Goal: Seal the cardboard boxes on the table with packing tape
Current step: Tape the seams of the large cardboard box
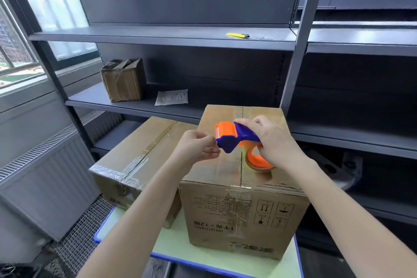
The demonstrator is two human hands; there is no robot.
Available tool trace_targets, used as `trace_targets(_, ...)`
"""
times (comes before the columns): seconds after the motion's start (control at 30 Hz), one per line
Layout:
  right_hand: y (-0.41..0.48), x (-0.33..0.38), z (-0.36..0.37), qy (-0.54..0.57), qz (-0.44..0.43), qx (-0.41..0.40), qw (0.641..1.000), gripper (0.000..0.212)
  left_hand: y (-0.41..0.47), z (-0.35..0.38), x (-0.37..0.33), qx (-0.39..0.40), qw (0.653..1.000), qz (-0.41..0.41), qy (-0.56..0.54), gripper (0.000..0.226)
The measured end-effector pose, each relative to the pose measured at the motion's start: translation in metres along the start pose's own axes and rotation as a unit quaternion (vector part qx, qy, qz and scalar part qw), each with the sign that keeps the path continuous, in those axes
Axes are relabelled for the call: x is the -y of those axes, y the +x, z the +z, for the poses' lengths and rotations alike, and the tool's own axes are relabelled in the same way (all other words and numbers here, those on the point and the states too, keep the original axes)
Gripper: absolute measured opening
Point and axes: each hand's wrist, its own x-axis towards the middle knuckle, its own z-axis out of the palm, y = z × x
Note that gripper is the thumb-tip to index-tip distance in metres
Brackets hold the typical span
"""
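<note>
Two cardboard boxes stand on a pale green table (171, 246) with a blue rim. The larger box (243, 207) is in front of me, its top flaps closed with a seam down the middle. A lower box (135, 156) sits to its left, with clear tape along its top seam. Over the larger box my right hand (275, 140) grips the blue handle of an orange and blue tape dispenser (234, 136), whose tape roll (257, 161) hangs below. My left hand (198, 145) pinches at the dispenser's front end, where the tape comes out.
Dark metal shelving (162, 36) rises right behind the table. On it sit a small taped box (124, 80), a paper sheet (172, 97) and a yellow utility knife (238, 35). A radiator (45, 176) and window are at the left.
</note>
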Motion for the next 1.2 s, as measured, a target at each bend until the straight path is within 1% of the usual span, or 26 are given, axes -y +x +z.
trace_targets(0.13, 0.004, 0.010, 0.002, -0.047, 0.013, 0.007, 0.999, 0.073, 0.002, -0.002, 0.005, 0.012, 1.000, -0.012, -0.002, 0.008)
trace_targets(0.2, 0.005, 0.014, 0.000, -0.078, 0.004, 0.013, 0.997, 0.071, 0.002, -0.003, 0.008, 0.005, 0.999, -0.034, -0.038, 0.008)
trace_targets(0.27, 0.003, 0.018, -0.001, -0.106, -0.015, 0.015, 0.994, 0.070, 0.001, -0.005, 0.009, -0.005, 0.998, -0.048, -0.040, 0.011)
trace_targets(0.37, -0.002, 0.022, -0.003, -0.110, -0.035, 0.029, 0.993, 0.071, -0.002, -0.015, 0.010, -0.006, 0.998, -0.051, -0.020, 0.010)
trace_targets(0.43, -0.006, 0.027, -0.005, -0.106, -0.041, 0.042, 0.993, 0.069, -0.005, -0.025, 0.013, 0.013, 0.998, -0.057, -0.020, 0.006)
trace_targets(0.5, -0.008, 0.034, -0.006, -0.107, -0.046, 0.050, 0.992, 0.069, -0.011, -0.035, 0.017, 0.028, 0.997, -0.066, -0.036, 0.008)
trace_targets(0.6, -0.012, 0.048, -0.004, -0.109, -0.061, 0.059, 0.990, 0.071, -0.019, -0.052, 0.023, 0.031, 0.995, -0.073, -0.062, 0.014)
trace_targets(0.7, -0.018, 0.062, -0.002, -0.110, -0.073, 0.065, 0.989, 0.073, -0.030, -0.062, 0.027, 0.046, 0.995, -0.082, -0.039, 0.013)
trace_targets(0.77, -0.022, 0.065, -0.004, -0.110, -0.079, 0.066, 0.989, 0.073, -0.034, -0.070, 0.028, 0.030, 0.996, -0.085, -0.021, 0.012)
trace_targets(0.87, -0.029, 0.050, -0.019, -0.145, -0.062, 0.078, 0.984, 0.074, -0.035, -0.100, 0.035, -0.059, 0.996, -0.071, 0.013, 0.008)
trace_targets(0.97, -0.033, 0.035, -0.031, -0.161, -0.038, 0.089, 0.982, 0.075, -0.036, -0.109, 0.045, -0.037, 0.996, -0.063, 0.054, 0.012)
trace_targets(1.07, -0.038, 0.037, -0.026, -0.175, -0.033, 0.092, 0.980, 0.073, -0.032, -0.090, 0.060, -0.066, 0.993, -0.050, 0.089, 0.011)
trace_targets(1.13, -0.042, 0.038, -0.020, -0.177, -0.031, 0.093, 0.979, 0.070, -0.029, -0.086, 0.070, -0.072, 0.991, -0.027, 0.108, 0.021)
trace_targets(1.2, -0.043, 0.038, -0.018, -0.185, -0.036, 0.092, 0.978, 0.069, -0.026, -0.088, 0.077, -0.074, 0.991, -0.011, 0.111, 0.025)
